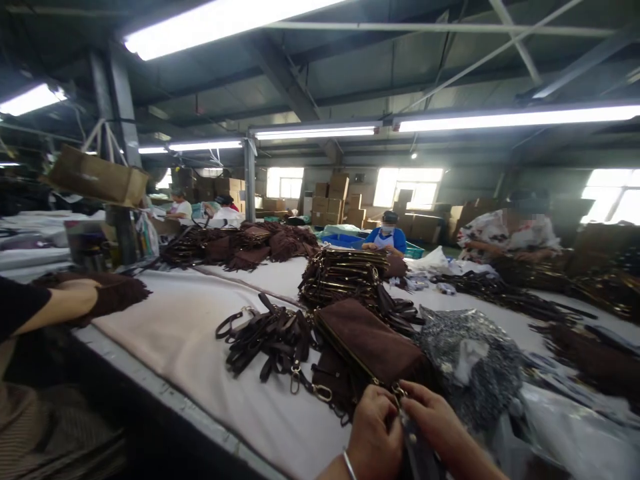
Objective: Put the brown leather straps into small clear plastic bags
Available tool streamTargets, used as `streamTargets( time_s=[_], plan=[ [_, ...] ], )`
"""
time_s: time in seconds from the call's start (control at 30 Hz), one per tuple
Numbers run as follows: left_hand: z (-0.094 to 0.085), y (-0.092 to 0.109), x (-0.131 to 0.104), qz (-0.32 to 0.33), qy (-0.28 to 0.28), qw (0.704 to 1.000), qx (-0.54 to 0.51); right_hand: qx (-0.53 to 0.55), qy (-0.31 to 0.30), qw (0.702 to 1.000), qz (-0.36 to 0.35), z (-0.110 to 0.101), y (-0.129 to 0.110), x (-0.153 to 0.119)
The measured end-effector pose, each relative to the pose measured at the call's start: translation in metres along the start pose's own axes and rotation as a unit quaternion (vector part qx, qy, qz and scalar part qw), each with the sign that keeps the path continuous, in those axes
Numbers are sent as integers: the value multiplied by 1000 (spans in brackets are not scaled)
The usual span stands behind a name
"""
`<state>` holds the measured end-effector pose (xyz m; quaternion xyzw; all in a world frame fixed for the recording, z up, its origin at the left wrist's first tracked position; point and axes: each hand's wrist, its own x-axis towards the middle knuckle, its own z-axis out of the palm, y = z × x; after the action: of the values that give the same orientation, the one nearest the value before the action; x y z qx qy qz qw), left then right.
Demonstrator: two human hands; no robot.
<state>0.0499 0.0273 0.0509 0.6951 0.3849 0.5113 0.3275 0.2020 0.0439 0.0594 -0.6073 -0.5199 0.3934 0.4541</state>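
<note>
brown pouch (pixel 373 337) | just beyond left hand (pixel 376 427), right hand (pixel 434 415) | both pinching metal clasp (pixel 398 392)

Counter (pixel 150 384) spread with pale cloth (pixel 170 327), loose heap of dark straps (pixel 274 337), stack of brown pouches (pixel 340 277) behind, brown pile (pixel 255 243) farther back, crinkled speckled plastic (pixel 483 370) at right

Clasp (pixel 399 392): partly hidden between left hand (pixel 376 425) and right hand (pixel 431 410). Strap (pixel 415 441): cut off, bottom edge. Co-worker's sleeve (pixel 17 303): cut off, left edge.
</note>
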Motion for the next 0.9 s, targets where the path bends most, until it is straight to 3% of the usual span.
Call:
streamTargets(
  time_s=[0.13, 0.37, 0.63, 0.73, 0.9],
  plan=[
    [-3, 4, -5, -3, 0, 1000, -20, 14, -51, 999, 0, 2, -15, -14],
    [-2, -1, -2, 4, -6, 1000, -27, -19, 47, 997, -51, 9, -10, -17],
    [-3, 0, -4, -17, 5, 999, -34, -76, 41, 994, -72, 8, -16, -20],
    [-4, 1, 2, -50, 8, 998, -33, -66, 37, 995, -69, 7, -20, -15],
    [2, -2, 13, -103, 45, 994, -17, -154, 60, 982, -90, 5, -24, 1]
  ],
)
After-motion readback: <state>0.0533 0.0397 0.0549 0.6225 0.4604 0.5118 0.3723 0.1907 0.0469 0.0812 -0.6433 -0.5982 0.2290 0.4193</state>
